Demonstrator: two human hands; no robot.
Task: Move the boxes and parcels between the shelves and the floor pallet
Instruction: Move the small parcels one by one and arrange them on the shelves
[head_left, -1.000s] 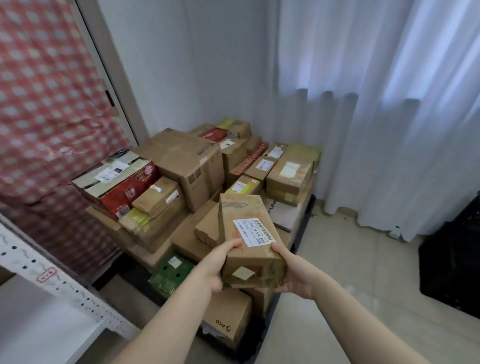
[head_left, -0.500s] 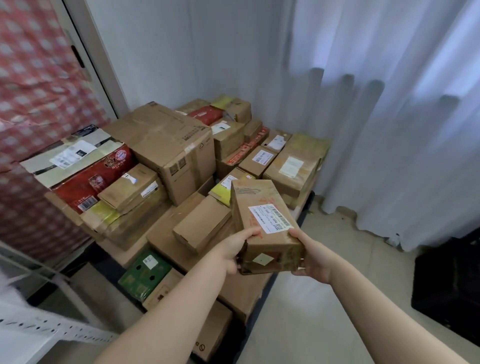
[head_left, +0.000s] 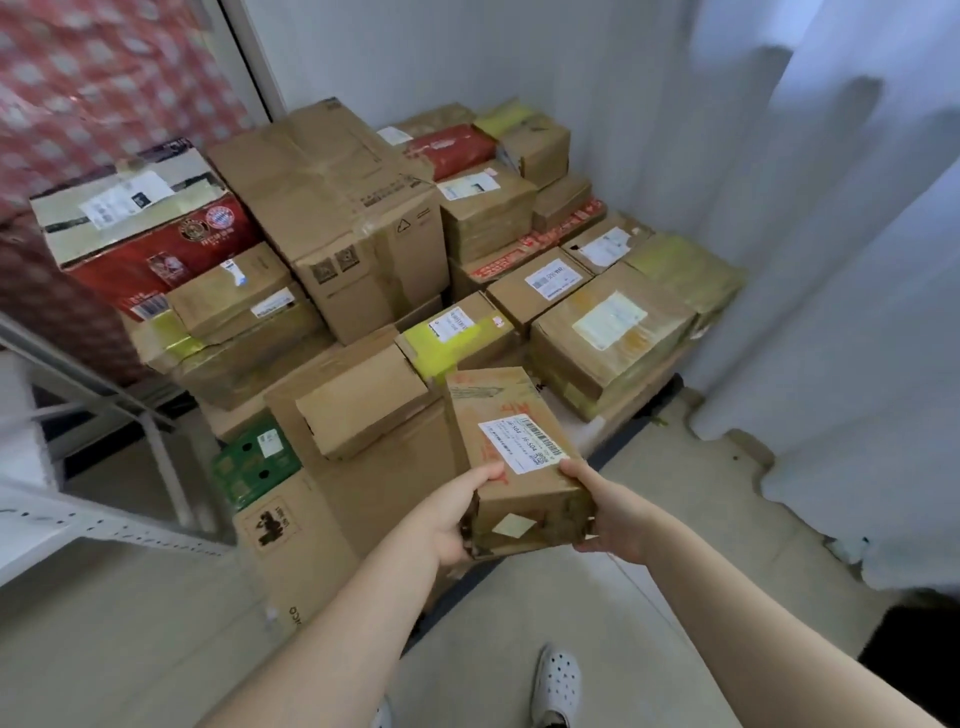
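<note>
White curtain, boxes piled on pallet, hands gripping parcel

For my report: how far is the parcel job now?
Done: many brown cardboard boxes stacked in the corner. In hand: left grip and right grip hold a small brown cardboard parcel with a white label, above the stack's front. Left: setting it down; further parcels cannot be seen.

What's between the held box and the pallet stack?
Nothing visible. The left hand and right hand grip the labelled box at its near end, at the stack's front edge beside a small plain carton. What lies directly under the box is hidden.
</note>
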